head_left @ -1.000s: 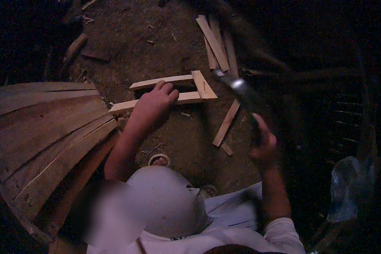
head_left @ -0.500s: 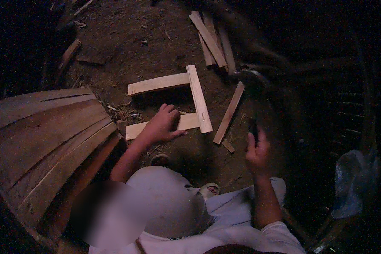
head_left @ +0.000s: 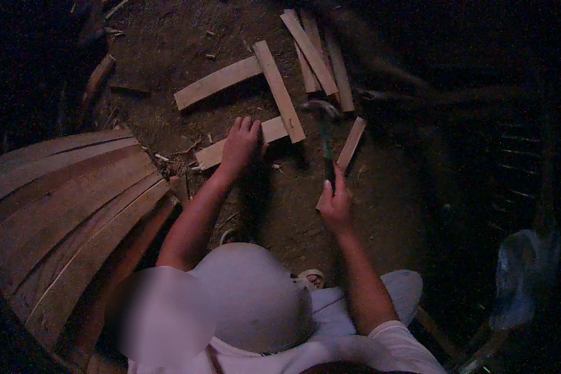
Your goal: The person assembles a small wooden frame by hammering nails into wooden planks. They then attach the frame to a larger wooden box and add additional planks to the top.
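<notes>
A three-piece wooden frame [head_left: 279, 90] rests on the dirt ground ahead of me: two roughly parallel slats joined to one crosspiece at their right ends. My left hand [head_left: 240, 146] is closed over the nearer slat [head_left: 273, 129], its fingers curled across the far edge. In my right hand [head_left: 336, 204] is a hammer [head_left: 328, 146] with a green and black handle, held by the lower grip. Its metal head points away from me, just right of the crosspiece and apart from it. A loose wooden strip [head_left: 353, 143] lies partly behind the right hand.
Several loose slats [head_left: 311, 56] are piled at the far right. A curved surface of wooden planks [head_left: 75, 193] stands close on my left. A clear plastic bag [head_left: 517, 274] hangs at the right. Wood scraps litter the ground, and the surroundings are very dark.
The frame has shifted away from me and tilted, with my left hand still on its nearer slat. My right hand has swung the hammer leftward, closer to the crosspiece.
</notes>
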`<act>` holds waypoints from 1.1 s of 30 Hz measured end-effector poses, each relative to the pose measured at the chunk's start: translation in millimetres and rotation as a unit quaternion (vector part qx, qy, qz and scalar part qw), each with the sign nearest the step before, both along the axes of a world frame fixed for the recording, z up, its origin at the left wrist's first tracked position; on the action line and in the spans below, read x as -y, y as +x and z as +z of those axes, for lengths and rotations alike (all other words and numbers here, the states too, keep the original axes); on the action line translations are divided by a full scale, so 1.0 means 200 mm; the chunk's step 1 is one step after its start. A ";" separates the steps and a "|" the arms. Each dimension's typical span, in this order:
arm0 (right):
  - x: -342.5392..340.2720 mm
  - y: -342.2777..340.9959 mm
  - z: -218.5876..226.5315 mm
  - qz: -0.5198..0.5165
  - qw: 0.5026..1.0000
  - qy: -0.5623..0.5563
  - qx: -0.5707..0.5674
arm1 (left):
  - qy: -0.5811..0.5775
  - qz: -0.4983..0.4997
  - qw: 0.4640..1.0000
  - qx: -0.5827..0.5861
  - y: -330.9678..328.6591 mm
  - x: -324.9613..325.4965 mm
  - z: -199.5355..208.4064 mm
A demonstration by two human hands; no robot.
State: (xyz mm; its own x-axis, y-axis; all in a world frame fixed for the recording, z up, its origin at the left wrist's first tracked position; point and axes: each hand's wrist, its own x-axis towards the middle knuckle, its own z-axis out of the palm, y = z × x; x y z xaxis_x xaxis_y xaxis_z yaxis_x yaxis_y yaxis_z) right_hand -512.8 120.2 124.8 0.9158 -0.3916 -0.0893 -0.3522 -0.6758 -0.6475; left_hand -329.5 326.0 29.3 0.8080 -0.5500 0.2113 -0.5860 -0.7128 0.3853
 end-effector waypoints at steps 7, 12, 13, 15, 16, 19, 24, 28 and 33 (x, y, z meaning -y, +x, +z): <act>-0.10 -0.05 0.02 0.047 0.997 -0.043 0.031 | -0.024 -0.016 0.997 0.072 -0.04 -0.03 -0.04; -0.08 -0.08 0.04 0.055 0.991 -0.122 0.007 | 0.015 -0.022 0.999 0.026 -0.03 -0.01 -0.05; -0.07 -0.08 0.05 0.061 0.988 -0.140 -0.006 | 0.012 -0.024 0.999 0.031 -0.03 -0.01 -0.05; -0.05 -0.10 0.06 0.054 0.990 -0.116 0.052 | 0.007 -0.026 0.998 0.056 -0.04 0.01 -0.05; -0.04 -0.10 0.07 0.050 0.990 -0.103 0.080 | -0.017 -0.022 0.998 0.064 -0.05 0.01 -0.04; -0.03 -0.12 0.04 0.069 0.974 -0.144 0.158 | -0.010 -0.021 0.999 0.045 -0.05 0.02 -0.01; 0.04 -0.14 -0.11 0.031 0.993 -0.086 0.072 | 0.027 -0.021 0.996 0.084 -0.05 0.04 0.02; 0.14 -0.15 -0.23 0.121 0.918 -0.310 0.218 | 0.006 0.006 0.997 0.074 -0.05 0.06 0.03; 0.12 -0.14 -0.26 0.064 0.977 -0.171 -0.108 | 0.022 0.002 0.996 0.092 -0.04 0.06 0.05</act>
